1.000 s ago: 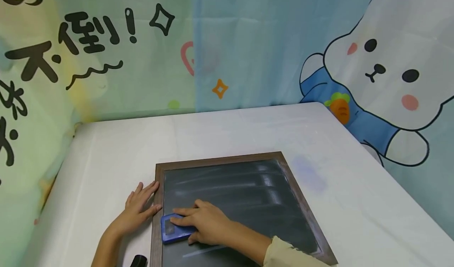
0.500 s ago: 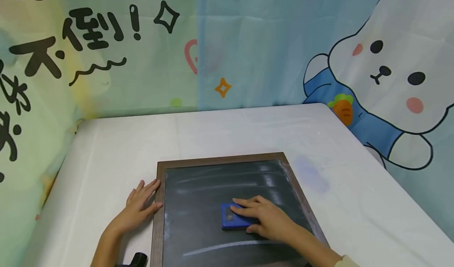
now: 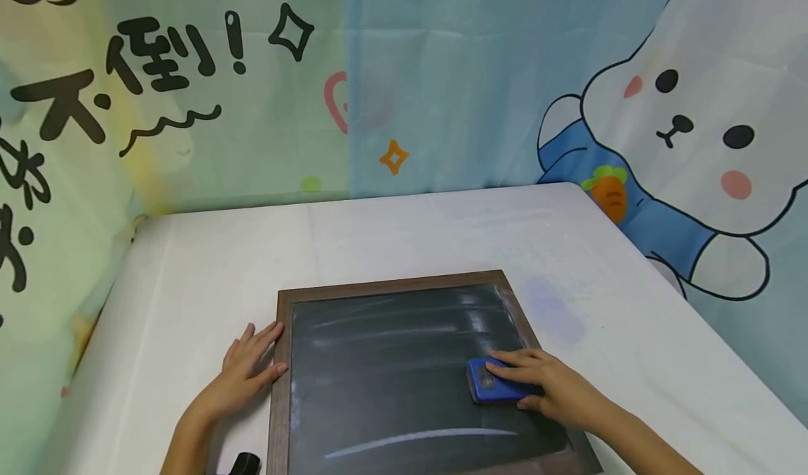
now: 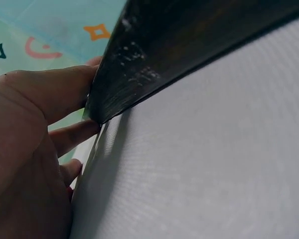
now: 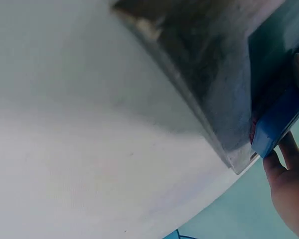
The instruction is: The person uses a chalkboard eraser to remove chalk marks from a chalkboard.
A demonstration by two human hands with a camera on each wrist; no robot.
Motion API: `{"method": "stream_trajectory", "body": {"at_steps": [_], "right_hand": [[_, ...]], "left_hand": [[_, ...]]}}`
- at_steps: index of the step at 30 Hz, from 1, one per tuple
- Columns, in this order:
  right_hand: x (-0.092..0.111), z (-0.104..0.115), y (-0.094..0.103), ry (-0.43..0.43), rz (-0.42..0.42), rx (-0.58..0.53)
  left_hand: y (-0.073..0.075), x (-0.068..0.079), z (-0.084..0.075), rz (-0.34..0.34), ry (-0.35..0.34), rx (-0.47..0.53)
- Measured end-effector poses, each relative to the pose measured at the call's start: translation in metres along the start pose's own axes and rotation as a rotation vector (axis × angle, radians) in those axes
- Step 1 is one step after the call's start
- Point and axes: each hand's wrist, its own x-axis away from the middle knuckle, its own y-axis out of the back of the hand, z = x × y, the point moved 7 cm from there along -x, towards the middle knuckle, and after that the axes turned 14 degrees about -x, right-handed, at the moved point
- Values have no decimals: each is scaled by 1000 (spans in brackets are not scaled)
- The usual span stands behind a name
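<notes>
A framed blackboard (image 3: 379, 384) with a brown wooden frame lies on the white table. My right hand (image 3: 562, 389) holds a blue board eraser (image 3: 483, 389) flat against the board's right side, thumb on the near edge and fingers over the top and far edge. In the right wrist view, the eraser (image 5: 279, 122) shows its dark felt side toward the board beside the frame. My left hand (image 3: 243, 375) rests at the left frame edge, fingers extended and touching it; the left wrist view shows those fingers (image 4: 72, 89) against the board's dark side. A pale chalk stroke (image 3: 419, 436) curves across the lower board.
A black object (image 3: 245, 464), partly cut off by the view, sits near the left forearm. The white table (image 3: 208, 264) extends behind the board and to both sides. Printed cloth (image 3: 435, 96) with a cartoon bear hangs behind it. Faint chalk smears mark the upper board.
My right hand has swept the eraser from the board's left edge across to its right side, uncovering the chalk stroke. The left hand has stayed at the frame.
</notes>
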Motion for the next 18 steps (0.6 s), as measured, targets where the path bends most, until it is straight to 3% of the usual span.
{"method": "stream_trajectory", "body": {"at_steps": [6, 12, 18], "right_hand": [[3, 2, -3, 8, -35, 17], [20, 2, -10, 60, -39, 13], [41, 1, -21, 95, 22, -55]], "left_hand": [[1, 1, 0, -5, -3, 1], [0, 1, 0, -1, 2, 5], [2, 1, -1, 0, 2, 3]]}}
